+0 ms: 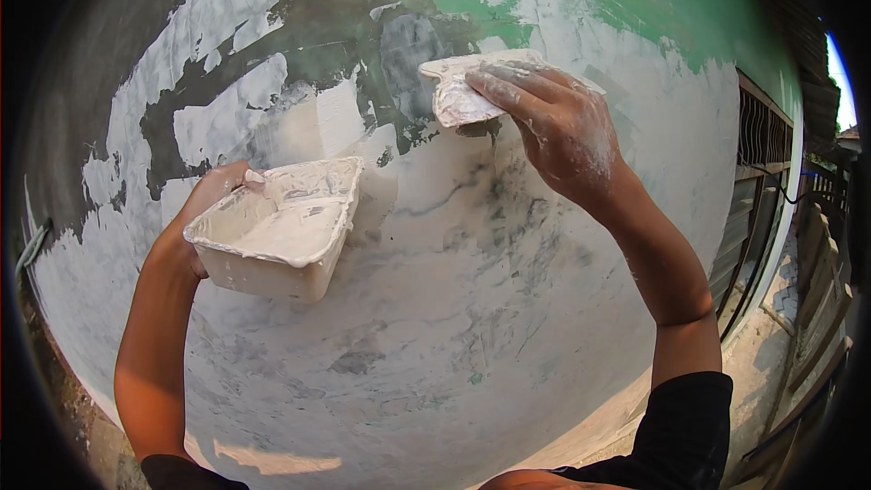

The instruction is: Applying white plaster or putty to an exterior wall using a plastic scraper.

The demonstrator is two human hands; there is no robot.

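My left hand (210, 195) grips the left side of a rectangular white tub (259, 279), its thumb over the rim and the other fingers mostly hidden. Thick off-white putty (304, 229) lies inside the tub and is smeared up its walls. In my right hand (572, 132), dusted with white, is a wide putty scraper (464, 98) coated in putty. The fingers lie over its upper face, and it is held up at the wall (408, 308), to the right of the tub and higher. Whether its edge touches the wall, I cannot tell.
White putty covers most of the wall's lower part. Higher up, green paint (653, 0) and dark grey patches (331, 9) show between rough white strokes. To the right are a barred window (764, 132) and a wooden fence (812, 308) beside a paved strip.
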